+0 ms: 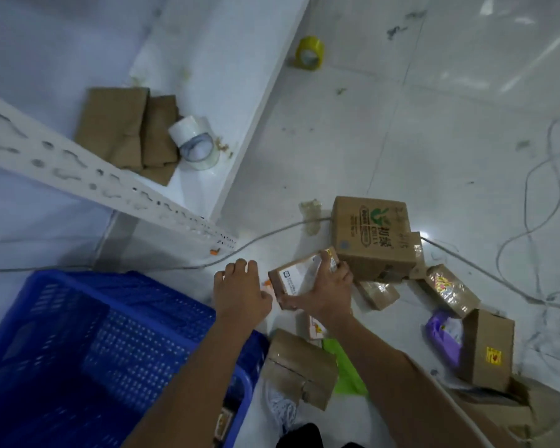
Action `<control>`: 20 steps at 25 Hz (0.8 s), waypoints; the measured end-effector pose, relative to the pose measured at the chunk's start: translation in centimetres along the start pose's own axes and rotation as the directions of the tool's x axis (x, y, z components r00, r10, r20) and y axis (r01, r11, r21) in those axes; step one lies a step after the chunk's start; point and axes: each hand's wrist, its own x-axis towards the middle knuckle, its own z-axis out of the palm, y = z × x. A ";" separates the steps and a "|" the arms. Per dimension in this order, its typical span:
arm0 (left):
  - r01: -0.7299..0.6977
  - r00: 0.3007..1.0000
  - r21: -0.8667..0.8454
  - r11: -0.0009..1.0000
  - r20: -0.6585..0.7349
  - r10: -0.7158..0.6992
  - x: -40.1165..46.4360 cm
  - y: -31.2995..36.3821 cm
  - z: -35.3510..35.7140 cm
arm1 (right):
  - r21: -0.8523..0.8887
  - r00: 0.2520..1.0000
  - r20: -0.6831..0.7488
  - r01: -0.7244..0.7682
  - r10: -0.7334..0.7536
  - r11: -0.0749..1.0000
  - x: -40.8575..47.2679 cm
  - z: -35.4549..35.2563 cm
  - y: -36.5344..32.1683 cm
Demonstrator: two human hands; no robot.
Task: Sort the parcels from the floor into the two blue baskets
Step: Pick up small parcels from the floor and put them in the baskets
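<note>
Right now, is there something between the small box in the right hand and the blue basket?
Only the open left hand lies between the small box, held by the right hand, and the blue basket. The floor gap there looks free.

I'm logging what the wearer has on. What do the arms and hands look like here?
Both forearms are bare as far as the frame shows: no sleeves in view. The left hand and right hand wear no gloves, and I see no watch, ring or wristband.

Pale tiled floor under scattered cardboard parcels, blue basket, yellow tape roll, cables.
</note>
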 end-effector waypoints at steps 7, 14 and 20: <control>0.279 0.958 -0.066 0.958 -0.047 -0.282 -9.9 -4.0 -13.1 | -0.258 0.954 -0.023 0.284 -0.300 0.924 -7.7 -16.9 -4.1; 0.519 0.842 -0.149 0.842 -0.077 -0.533 -24.1 -8.2 -20.1 | -0.519 0.841 0.086 0.495 -0.534 0.697 -16.7 -25.0 -10.3; 0.689 0.710 -0.214 0.693 0.009 -0.704 -37.4 -12.7 -20.5 | -0.618 0.618 0.356 0.718 -0.701 0.320 -26.2 -21.0 -17.1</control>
